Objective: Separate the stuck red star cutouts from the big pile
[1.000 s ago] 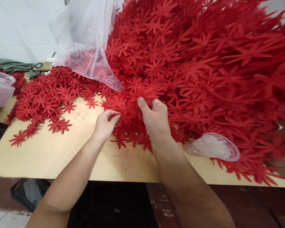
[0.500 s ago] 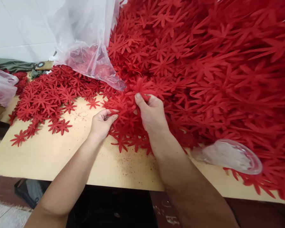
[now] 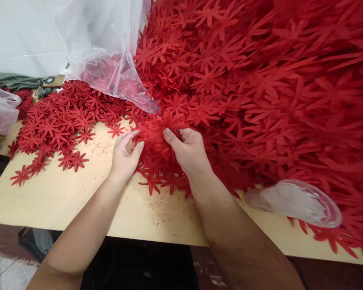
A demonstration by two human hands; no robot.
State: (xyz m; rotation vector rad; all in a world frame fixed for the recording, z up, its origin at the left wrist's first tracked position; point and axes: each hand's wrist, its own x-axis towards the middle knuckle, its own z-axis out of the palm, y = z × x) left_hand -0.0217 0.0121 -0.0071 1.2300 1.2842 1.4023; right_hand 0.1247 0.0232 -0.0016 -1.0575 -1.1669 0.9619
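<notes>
A huge heap of red star-shaped cut-outs (image 3: 260,80) covers the right and back of the wooden table (image 3: 63,197). My right hand (image 3: 186,151) is at the heap's near edge, thumb and fingers pinched on a small bunch of the red cut-outs (image 3: 166,123). My left hand (image 3: 124,155) lies just to its left with fingers apart, its fingertips touching the edge of the same bunch. A flatter spread of the cut-outs (image 3: 57,121) lies on the table to the left.
A clear plastic bag (image 3: 105,52) drapes over the heap at the back. A smaller clear plastic piece (image 3: 296,199) lies at the heap's front right. At the far left are another plastic bag (image 3: 1,108) and green cloth (image 3: 15,80). White tiled wall behind.
My right hand has drawn a bunch of cut-outs leftward and slightly toward me. My left hand's fingers have spread apart from a pinch and now reach the bunch.
</notes>
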